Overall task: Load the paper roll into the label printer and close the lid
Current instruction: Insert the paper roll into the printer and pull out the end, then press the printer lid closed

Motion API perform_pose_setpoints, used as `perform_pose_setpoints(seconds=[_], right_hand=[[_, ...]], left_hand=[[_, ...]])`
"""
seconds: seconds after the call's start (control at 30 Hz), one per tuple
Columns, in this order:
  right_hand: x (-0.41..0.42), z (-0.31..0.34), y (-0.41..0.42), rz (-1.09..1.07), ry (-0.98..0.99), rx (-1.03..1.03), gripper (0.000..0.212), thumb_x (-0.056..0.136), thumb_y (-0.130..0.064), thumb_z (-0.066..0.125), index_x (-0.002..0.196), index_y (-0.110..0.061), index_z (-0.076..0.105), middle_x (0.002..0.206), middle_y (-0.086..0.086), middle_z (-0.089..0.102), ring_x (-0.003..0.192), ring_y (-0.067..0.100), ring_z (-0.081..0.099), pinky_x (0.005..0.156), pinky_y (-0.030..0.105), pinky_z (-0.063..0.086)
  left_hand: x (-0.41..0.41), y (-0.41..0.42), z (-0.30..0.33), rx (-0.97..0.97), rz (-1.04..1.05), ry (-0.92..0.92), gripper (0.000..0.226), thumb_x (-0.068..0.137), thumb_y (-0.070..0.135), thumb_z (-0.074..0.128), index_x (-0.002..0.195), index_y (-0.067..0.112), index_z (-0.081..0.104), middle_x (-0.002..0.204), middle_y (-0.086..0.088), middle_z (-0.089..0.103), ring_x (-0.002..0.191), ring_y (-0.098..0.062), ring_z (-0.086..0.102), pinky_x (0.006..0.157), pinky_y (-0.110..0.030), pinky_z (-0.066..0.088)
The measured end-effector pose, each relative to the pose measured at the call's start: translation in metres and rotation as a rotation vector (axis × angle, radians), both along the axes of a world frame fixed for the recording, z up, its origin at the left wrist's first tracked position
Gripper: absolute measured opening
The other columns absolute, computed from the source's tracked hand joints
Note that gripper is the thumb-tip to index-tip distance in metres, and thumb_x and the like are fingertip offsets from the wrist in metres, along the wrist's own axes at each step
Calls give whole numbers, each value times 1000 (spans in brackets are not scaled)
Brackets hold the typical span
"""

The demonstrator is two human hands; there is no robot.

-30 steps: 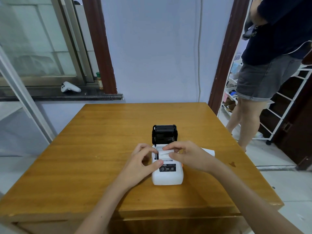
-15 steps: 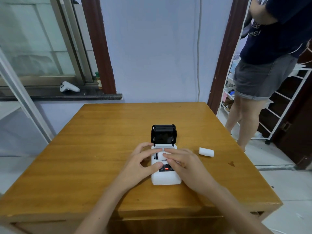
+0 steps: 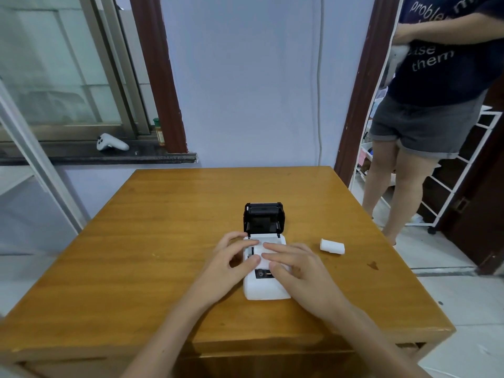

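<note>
On a wooden table [image 3: 136, 241], seen from above by a camera worn on the head, sits a small white label printer [image 3: 266, 289] near the front middle of the tabletop. Its black lid [image 3: 264, 217] stands open and upright at the far end of the white body. Both bare hands rest on the printer. At the printer's left edge is the left hand [image 3: 231, 261], loosely curled, its thumb and forefinger touching the top by the open paper bay; it grips nothing that can be made out. Over the right half of the printer lies the right hand [image 3: 297, 271], open and flat, with its fingers spread across the top and the fingertips near the bay. A dark control panel with a power button shows between the two hands. Whether any paper sits inside the bay cannot be told, since the fingers cover it. To the right of the printer, apart from it and from both hands, a white paper roll [image 3: 332, 246] lies on its side on the table. Beyond the table's right edge another person [image 3: 425, 105] stands in a doorway, wearing a dark printed shirt and grey shorts. At left, a white game controller [image 3: 111, 142] rests on a dark window sill.
</note>
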State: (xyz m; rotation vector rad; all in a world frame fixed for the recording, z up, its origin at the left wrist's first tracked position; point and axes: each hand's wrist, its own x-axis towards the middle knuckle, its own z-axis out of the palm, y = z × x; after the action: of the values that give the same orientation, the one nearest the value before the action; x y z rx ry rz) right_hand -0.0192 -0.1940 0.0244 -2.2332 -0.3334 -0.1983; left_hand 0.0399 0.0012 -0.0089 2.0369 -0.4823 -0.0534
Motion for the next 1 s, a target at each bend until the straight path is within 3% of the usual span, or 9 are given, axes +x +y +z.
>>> perform_pose_setpoints(seconds=[0.13,0.23,0.3,0.37,0.47,0.57,0.7,0.83,1.0], right_hand=[[16,19,-1,-201,-151,205,21,94,-21,54,88,-26,74,109,-18,67,101,-7,57,78,11,42],[45,37,-1,-281,-161,284,25,97,-24,50,115,-32,64,125,-10,60,109,1,53,90,14,41],[65,44,0,-221,-25,259,39,99,-37,45,137,-33,51,144,-10,49,133,9,40,112,31,31],[80,46,5,-139,133,224,48,98,-47,40,144,-32,44,150,-10,44,140,11,33,118,38,25],[86,39,9,-97,213,207,39,98,-42,42,129,-26,59,125,-7,63,118,14,56,101,32,43],[76,31,7,-61,154,284,19,97,-27,51,107,-21,66,99,-7,67,93,10,61,81,26,48],[58,20,-1,22,135,375,20,93,-14,60,95,-31,70,106,-14,68,96,-8,62,83,13,48],[45,6,-6,79,155,415,30,89,-12,66,91,-41,75,126,-13,63,120,4,57,102,33,47],[43,7,-5,63,149,447,28,91,-15,65,89,-40,77,125,-14,64,119,3,57,104,38,47]], left_hand=[[-1,0,3,31,0,17,40,88,51,63,125,38,63,134,27,41,113,8,47,96,-22,38],[-1,-1,4,33,4,14,42,84,55,61,124,39,63,133,27,42,109,4,50,94,-22,41],[-1,-2,4,33,20,7,49,78,62,58,122,43,60,132,26,44,107,0,53,93,-25,45],[-2,-2,3,19,44,13,46,75,64,59,117,47,53,128,23,49,102,-5,56,92,-31,49],[-3,-2,4,-14,86,50,49,71,65,64,111,49,41,120,13,56,98,-11,58,89,-38,52],[-4,-2,4,-36,109,71,60,67,66,68,111,52,29,118,5,56,98,-16,60,87,-41,53],[-6,-2,7,-64,100,41,86,64,67,68,131,53,16,138,19,36,101,-11,58,88,-31,51],[-6,-2,7,-62,75,27,88,67,67,68,132,67,9,143,21,32,104,-10,57,90,-28,49],[-9,-1,10,-41,58,29,82,69,71,61,138,60,17,139,29,32,101,-9,57,83,-21,47]])
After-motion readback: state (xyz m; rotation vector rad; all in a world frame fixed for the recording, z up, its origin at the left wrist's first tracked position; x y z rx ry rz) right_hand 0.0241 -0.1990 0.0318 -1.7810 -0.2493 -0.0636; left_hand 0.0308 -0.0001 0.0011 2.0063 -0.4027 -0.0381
